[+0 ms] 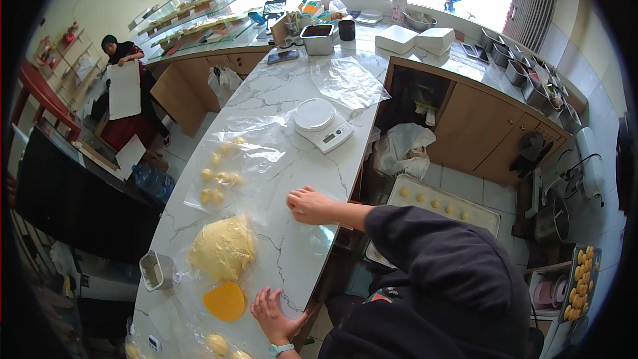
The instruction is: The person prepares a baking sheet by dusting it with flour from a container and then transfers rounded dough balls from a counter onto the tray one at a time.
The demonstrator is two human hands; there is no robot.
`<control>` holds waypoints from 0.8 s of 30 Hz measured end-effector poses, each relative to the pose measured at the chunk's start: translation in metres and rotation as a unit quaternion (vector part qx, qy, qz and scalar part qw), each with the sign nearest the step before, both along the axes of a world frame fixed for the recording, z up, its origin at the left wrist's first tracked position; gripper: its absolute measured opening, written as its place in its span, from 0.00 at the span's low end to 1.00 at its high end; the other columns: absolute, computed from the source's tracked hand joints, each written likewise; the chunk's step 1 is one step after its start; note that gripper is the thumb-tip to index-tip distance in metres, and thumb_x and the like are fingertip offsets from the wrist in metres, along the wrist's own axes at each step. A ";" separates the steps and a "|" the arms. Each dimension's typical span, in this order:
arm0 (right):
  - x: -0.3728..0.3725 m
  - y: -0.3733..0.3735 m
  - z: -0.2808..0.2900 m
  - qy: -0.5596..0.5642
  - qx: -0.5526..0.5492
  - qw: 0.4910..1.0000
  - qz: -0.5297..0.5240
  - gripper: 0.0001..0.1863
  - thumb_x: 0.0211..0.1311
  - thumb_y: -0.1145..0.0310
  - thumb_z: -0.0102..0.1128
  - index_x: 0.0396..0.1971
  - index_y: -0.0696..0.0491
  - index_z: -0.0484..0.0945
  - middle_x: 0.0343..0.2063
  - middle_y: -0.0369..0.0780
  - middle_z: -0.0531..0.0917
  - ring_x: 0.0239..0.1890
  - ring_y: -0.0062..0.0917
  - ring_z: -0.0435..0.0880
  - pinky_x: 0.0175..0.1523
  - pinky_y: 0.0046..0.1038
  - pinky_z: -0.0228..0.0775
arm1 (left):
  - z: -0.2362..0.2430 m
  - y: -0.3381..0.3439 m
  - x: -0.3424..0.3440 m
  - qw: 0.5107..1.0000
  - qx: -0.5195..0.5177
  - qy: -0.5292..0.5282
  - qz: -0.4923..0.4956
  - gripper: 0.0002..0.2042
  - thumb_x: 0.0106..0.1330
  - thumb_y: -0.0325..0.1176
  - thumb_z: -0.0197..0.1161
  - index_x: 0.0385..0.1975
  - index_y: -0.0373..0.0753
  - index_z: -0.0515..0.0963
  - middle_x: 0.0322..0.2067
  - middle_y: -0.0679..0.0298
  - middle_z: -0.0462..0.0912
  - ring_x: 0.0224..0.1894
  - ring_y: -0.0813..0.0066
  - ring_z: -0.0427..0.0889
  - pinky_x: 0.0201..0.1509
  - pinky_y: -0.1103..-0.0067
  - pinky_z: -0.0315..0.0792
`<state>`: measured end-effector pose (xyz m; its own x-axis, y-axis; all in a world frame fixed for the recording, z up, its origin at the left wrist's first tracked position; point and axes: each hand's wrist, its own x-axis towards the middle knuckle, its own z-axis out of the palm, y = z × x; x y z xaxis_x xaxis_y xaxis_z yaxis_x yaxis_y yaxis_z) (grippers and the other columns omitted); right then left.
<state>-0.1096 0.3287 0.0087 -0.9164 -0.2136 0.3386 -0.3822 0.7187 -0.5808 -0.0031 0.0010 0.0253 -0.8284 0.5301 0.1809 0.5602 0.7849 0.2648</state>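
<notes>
My right hand [307, 206] is cupped low on the marble counter [299, 246], fingers curled down and hiding whatever they cover. My left hand [274, 312] rests spread near the edge, right of an orange flat scraper [224, 300]. A large pale yellow dough mass [222, 249] lies under plastic film. Small dough balls [211, 196] sit beneath a clear sheet to the left of my right hand. A white digital scale [319, 126] stands beyond them. More dough pieces [218, 344] lie under plastic at the near end.
A tray of dough balls [465, 226] sits low on my right, near a mixer [585, 166] and baked pieces [581, 279]. White boxes [399, 36] and metal containers stand behind. Another person [119, 53] holds a white board at left. A small container [156, 269] stands at the counter's left edge.
</notes>
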 end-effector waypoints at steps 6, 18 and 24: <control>0.008 -0.053 -0.015 -0.057 -0.082 0.994 0.045 0.04 0.61 0.72 0.50 0.34 0.53 0.67 0.28 0.46 0.75 0.37 0.44 0.77 0.41 0.41 0.67 | -0.002 -0.010 0.000 1.000 0.003 0.002 0.005 0.39 0.31 0.59 0.73 0.46 0.47 0.72 0.54 0.60 0.69 0.62 0.57 0.64 0.65 0.57 0.53; 0.005 -0.049 -0.015 -0.047 -0.059 0.995 0.072 0.04 0.62 0.69 0.49 0.33 0.52 0.68 0.31 0.43 0.75 0.37 0.38 0.76 0.45 0.37 0.65 | -0.003 -0.011 0.001 1.000 -0.006 0.001 0.005 0.39 0.31 0.59 0.73 0.47 0.47 0.71 0.54 0.60 0.69 0.61 0.57 0.64 0.64 0.56 0.54; -0.027 0.003 -0.002 -0.007 0.044 0.998 -0.049 0.04 0.62 0.71 0.48 0.36 0.54 0.68 0.33 0.44 0.76 0.42 0.40 0.76 0.51 0.38 0.64 | -0.004 0.002 -0.001 1.000 0.005 0.011 -0.015 0.39 0.31 0.59 0.73 0.47 0.47 0.71 0.55 0.60 0.69 0.61 0.58 0.64 0.64 0.56 0.54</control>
